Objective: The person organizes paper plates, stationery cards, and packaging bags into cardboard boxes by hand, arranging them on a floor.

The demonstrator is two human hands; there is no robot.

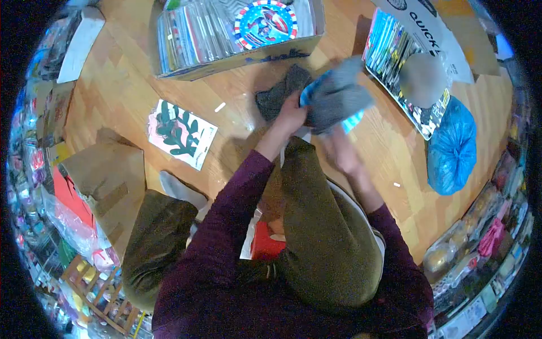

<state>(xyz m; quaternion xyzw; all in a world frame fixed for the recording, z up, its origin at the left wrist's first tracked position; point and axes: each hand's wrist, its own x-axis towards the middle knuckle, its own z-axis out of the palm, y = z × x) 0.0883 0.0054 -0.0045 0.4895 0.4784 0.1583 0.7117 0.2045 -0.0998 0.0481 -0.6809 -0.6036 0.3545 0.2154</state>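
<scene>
My left hand (291,116) is closed at the near left edge of a flat blue-and-white item (354,120), its thumb toward the top. Over most of that item lies a grey cloth (337,101), smeared by motion. My right hand (341,151) is just below the cloth and blurred, with its fingers hidden. A dark grey cloth (282,93) rests on the floor beyond my left hand. To the left, a white card with dark green leaf shapes (183,134) lies flat on the wooden floor.
A cardboard box (243,59) holds sleeved packs and a round superhero plate (265,24). At right stand a box of thin packs (389,56) and a tied blue bag (453,147). A brown carton (110,181) is at left; packed shelves ring the floor.
</scene>
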